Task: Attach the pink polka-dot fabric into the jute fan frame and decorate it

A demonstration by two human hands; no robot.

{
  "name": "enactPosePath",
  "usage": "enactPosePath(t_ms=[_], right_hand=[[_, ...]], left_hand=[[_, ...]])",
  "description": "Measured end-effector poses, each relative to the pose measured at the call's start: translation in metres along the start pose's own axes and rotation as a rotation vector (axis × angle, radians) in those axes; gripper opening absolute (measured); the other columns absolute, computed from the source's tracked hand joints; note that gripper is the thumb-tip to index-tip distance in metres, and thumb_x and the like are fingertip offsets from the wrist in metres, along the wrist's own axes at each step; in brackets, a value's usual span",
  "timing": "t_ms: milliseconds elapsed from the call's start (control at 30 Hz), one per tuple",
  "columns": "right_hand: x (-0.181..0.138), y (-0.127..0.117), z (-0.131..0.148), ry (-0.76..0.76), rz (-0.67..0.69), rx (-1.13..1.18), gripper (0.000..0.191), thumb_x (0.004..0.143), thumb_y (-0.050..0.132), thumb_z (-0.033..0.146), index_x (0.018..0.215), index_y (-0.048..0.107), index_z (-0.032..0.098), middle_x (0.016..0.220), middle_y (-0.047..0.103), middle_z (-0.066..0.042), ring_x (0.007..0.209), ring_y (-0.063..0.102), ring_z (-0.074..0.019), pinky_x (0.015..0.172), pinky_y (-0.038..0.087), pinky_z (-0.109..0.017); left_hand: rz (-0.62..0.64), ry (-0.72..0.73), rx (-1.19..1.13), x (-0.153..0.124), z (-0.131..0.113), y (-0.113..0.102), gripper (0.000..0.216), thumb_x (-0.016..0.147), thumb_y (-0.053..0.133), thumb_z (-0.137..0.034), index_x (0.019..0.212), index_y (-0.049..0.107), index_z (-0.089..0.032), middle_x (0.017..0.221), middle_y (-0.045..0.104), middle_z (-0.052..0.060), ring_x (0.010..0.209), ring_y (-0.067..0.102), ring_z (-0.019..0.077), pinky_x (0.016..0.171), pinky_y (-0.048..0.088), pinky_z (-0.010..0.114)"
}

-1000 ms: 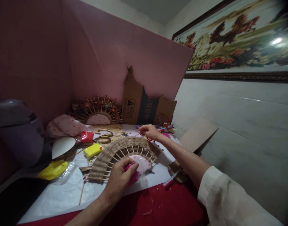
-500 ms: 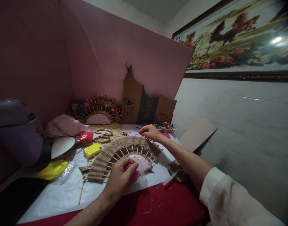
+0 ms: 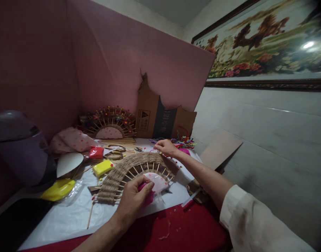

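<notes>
Left hand (image 3: 132,201) clamps a pink lump (image 3: 148,196) at the inner edge of the woven arc (image 3: 122,170); right hand (image 3: 167,147) pinches narrow on its far rim, contents too small to tell; yellow block (image 3: 103,167) and red block (image 3: 96,152) lie left, pipe cleaners (image 3: 185,141) just behind the right hand.

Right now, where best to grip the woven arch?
Likely the left end of the woven arch, from the left: there the band lies free, while the left hand pinches a pink lump at the centre and the right hand is at the far rim.
</notes>
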State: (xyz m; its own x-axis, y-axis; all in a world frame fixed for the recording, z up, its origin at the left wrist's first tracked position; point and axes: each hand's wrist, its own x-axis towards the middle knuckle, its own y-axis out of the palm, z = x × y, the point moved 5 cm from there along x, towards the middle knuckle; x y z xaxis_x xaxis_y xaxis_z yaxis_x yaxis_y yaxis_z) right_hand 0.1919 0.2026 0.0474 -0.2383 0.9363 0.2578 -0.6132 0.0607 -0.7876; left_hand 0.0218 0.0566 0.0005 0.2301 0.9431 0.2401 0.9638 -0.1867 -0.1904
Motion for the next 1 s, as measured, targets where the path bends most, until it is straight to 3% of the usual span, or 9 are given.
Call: enactPosePath(t_ms=[200, 367, 700, 1000], right_hand=[[0.006, 0.003, -0.005, 0.019, 0.014, -0.018, 0.018, 0.072, 0.059, 0.025, 0.068, 0.070, 0.011, 0.052, 0.058, 0.001, 0.052, 0.049, -0.0089, 0.048, 0.033, -0.018], [0.006, -0.001, -0.005, 0.025, 0.013, -0.023, 0.024, 0.078, 0.053, 0.027, 0.071, 0.070, 0.011, 0.058, 0.063, -0.001, 0.054, 0.052, -0.0090, 0.050, 0.035, -0.018], [0.007, 0.002, 0.007, 0.055, 0.020, -0.113, 0.013, 0.071, 0.062, 0.022, 0.066, 0.071, 0.014, 0.058, 0.067, -0.002, 0.052, 0.056, -0.0101, 0.047, 0.034, -0.018], [0.008, -0.004, 0.017, 0.024, 0.063, -0.156, 0.016, 0.074, 0.062, 0.027, 0.065, 0.071, 0.017, 0.057, 0.068, -0.001, 0.054, 0.057, -0.0111, 0.050, 0.035, -0.019]], left_hand=[[0.003, 0.001, 0.013, 0.001, 0.000, 0.000, 0.024, 0.075, 0.056, -0.037, 0.065, 0.060, -0.016, 0.060, 0.057, 0.001, 0.058, 0.050, 0.0146, 0.056, 0.040, 0.024], [0.017, -0.003, 0.016, -0.001, 0.005, -0.001, 0.024, 0.077, 0.055, -0.037, 0.067, 0.060, -0.016, 0.062, 0.057, 0.001, 0.058, 0.050, 0.0147, 0.056, 0.040, 0.024], [0.005, -0.008, 0.001, 0.000, 0.001, 0.001, 0.024, 0.074, 0.057, -0.038, 0.065, 0.060, -0.016, 0.060, 0.057, 0.001, 0.057, 0.050, 0.0147, 0.055, 0.040, 0.023], [0.005, -0.009, 0.009, -0.001, 0.004, 0.000, 0.025, 0.075, 0.056, -0.038, 0.066, 0.061, -0.016, 0.061, 0.057, 0.001, 0.058, 0.049, 0.0149, 0.055, 0.040, 0.024]])
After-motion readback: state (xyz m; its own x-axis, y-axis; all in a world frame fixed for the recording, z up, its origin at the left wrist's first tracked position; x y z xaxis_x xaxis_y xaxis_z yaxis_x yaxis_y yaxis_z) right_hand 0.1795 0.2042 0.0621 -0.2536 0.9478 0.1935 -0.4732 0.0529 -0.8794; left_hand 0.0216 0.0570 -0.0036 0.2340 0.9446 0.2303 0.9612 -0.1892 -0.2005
